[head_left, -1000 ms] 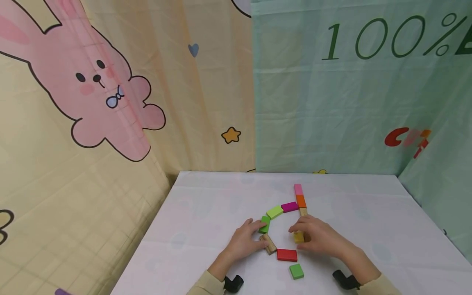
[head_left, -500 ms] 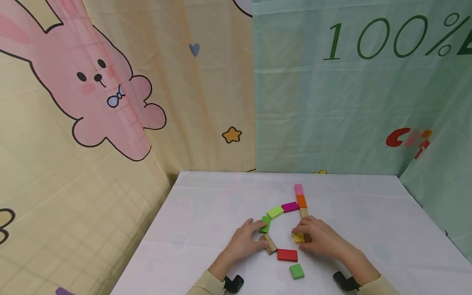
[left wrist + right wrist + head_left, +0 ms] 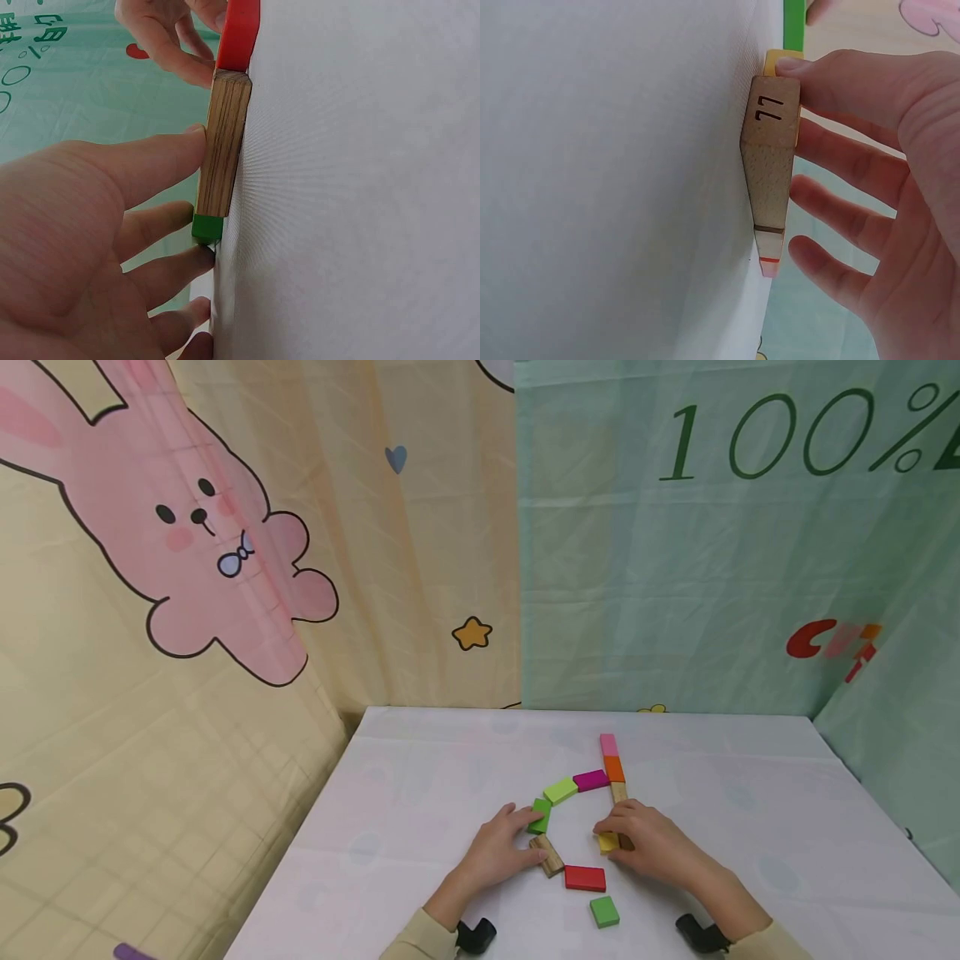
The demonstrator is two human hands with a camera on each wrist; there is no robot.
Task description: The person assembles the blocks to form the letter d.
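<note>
My right hand (image 3: 652,843) pinches a small yellow block (image 3: 608,842) between thumb and fingers on the white table. Right against it lies a wooden block marked 77 (image 3: 769,112), mostly under my hand in the head view. My left hand (image 3: 495,852) rests across the ring's left side: its thumb touches a striped brown wooden block (image 3: 225,142), and a finger lies on the dark green block (image 3: 539,816). A red block (image 3: 585,878) adjoins the brown one's end. Lime (image 3: 560,791) and magenta (image 3: 591,780) blocks continue the curve toward a plain wooden block (image 3: 618,792).
Beyond the ring, orange (image 3: 614,769) and pink (image 3: 608,744) blocks extend in a line toward the back. A separate light green block (image 3: 604,912) lies in front of the red one. Printed curtains (image 3: 420,568) hang behind the table (image 3: 405,760).
The right fingers have shifted slightly to the right, moving the yellow block a little against the wooden block beside it. My left hand keeps its place.
</note>
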